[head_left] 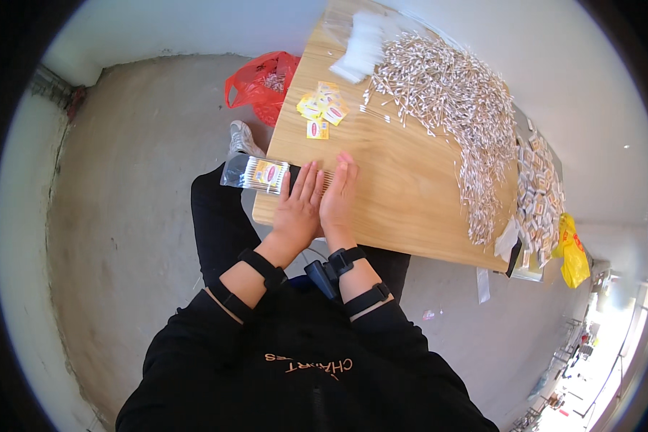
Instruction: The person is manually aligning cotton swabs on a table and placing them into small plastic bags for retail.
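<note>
Swab packet (268, 175) juts past the left edge of the table (410, 209); inward of that edge I see the left hand (297, 214) flat, fingers extended, across its end, the right hand (336, 205) straight-fingered beside it, neither visibly gripping. I'd press lightly and evenly so the sticks (328, 181) lie parallel.

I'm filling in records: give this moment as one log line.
left hand: flat over swab packet | right hand: beside left, at packet's end | yellow cards: on table | loose swabs: piled farther off
</note>
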`<action>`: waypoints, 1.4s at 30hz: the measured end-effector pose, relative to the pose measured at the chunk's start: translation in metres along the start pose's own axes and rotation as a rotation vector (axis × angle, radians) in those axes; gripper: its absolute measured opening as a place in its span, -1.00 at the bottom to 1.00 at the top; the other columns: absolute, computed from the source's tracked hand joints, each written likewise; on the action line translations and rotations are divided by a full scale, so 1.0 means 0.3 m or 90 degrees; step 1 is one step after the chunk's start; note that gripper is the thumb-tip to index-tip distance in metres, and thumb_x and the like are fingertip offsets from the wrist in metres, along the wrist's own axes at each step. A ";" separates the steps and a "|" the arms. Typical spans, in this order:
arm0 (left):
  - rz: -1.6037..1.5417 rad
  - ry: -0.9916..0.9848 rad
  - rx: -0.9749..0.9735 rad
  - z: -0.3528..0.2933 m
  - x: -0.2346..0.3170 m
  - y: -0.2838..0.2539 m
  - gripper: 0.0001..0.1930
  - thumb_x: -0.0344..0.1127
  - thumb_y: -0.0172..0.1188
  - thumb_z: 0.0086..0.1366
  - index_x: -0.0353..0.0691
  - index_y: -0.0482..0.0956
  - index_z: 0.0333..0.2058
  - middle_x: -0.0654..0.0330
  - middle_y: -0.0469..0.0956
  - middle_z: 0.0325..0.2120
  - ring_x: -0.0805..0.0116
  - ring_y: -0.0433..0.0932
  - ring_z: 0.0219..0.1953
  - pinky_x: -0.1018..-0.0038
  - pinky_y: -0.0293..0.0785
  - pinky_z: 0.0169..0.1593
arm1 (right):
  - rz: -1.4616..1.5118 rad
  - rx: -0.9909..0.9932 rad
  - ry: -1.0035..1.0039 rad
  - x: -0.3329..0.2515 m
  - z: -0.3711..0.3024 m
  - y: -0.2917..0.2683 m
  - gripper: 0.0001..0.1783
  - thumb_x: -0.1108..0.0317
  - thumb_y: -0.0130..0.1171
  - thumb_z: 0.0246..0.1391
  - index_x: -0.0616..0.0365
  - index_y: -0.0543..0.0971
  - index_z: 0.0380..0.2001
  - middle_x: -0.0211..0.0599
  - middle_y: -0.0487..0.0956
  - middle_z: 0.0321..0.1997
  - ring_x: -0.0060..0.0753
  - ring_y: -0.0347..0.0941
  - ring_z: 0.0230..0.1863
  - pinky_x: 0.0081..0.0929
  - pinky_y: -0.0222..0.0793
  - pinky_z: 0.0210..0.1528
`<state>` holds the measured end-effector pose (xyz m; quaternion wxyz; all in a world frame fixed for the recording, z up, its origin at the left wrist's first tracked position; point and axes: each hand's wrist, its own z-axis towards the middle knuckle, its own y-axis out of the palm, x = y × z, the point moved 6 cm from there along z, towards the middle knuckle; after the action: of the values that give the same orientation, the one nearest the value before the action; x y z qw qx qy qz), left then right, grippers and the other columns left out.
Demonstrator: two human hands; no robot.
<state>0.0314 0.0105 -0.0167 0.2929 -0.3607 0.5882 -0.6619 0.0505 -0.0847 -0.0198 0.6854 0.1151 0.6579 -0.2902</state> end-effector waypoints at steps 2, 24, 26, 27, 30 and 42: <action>-0.018 -0.008 -0.013 -0.007 -0.016 -0.004 -0.31 -0.20 -0.06 0.25 -0.34 0.05 0.32 -0.01 -0.07 0.38 0.15 -0.18 0.44 0.04 -0.36 0.40 | 0.012 -0.001 -0.008 0.000 -0.001 0.015 -0.56 0.19 -0.26 0.35 0.31 0.33 0.09 0.06 0.37 0.08 0.00 0.27 0.17 -0.24 0.13 0.23; -0.094 -0.059 0.084 -0.035 -0.131 -0.072 -0.25 -0.05 0.25 0.09 -0.34 0.27 0.19 -0.09 0.13 0.27 -0.05 -0.02 0.38 0.05 -0.11 0.37 | -0.577 -0.082 -0.286 -0.029 0.052 0.119 -0.56 0.44 -0.07 0.14 0.24 0.33 0.12 -0.10 0.33 0.07 -0.05 0.18 0.24 -0.02 -0.11 0.40; -0.261 -0.114 0.218 -0.036 -0.210 -0.172 -0.46 -0.39 0.26 0.04 -0.33 0.38 0.04 -0.12 0.25 0.15 -0.12 0.16 0.26 0.10 0.11 0.28 | -0.581 -0.064 -0.265 -0.020 0.073 0.083 -0.57 0.44 -0.07 0.14 0.22 0.35 0.10 -0.11 0.34 0.05 -0.05 0.19 0.22 -0.02 -0.09 0.39; -0.317 -0.159 0.284 -0.039 -0.265 -0.203 -0.51 -0.45 0.27 0.05 -0.33 0.39 -0.01 -0.13 0.29 0.09 -0.12 0.25 0.16 0.11 0.18 0.21 | -0.579 -0.055 -0.254 -0.022 0.078 0.062 -0.59 0.44 -0.08 0.14 0.21 0.37 0.08 -0.12 0.34 0.03 -0.06 0.20 0.21 -0.02 -0.07 0.38; -0.361 -0.368 0.369 -0.105 -0.491 -0.105 -0.57 -0.30 0.28 0.14 -0.40 0.41 -0.08 -0.09 0.40 -0.07 0.08 0.40 -0.02 0.26 0.34 0.03 | -0.556 -0.057 -0.294 -0.054 0.066 0.093 -0.62 0.46 -0.08 0.14 0.21 0.39 0.05 -0.14 0.34 0.00 -0.07 0.23 0.17 -0.03 -0.03 0.37; -1.097 -0.614 0.180 -0.039 -0.565 0.203 -0.66 -0.09 0.24 0.28 -0.32 0.55 -0.31 0.29 0.56 -0.46 0.57 0.51 -0.47 0.59 0.40 -0.42 | -0.572 -0.049 -0.274 -0.036 0.065 0.112 -0.62 0.46 -0.07 0.11 0.24 0.39 0.03 -0.14 0.36 -0.04 -0.06 0.25 0.12 -0.03 0.03 0.34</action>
<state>0.1160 0.1464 -0.1000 -0.0394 -0.8567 -0.1404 -0.4949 0.0857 -0.0655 -0.0146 0.6166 -0.2673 0.4965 -0.5495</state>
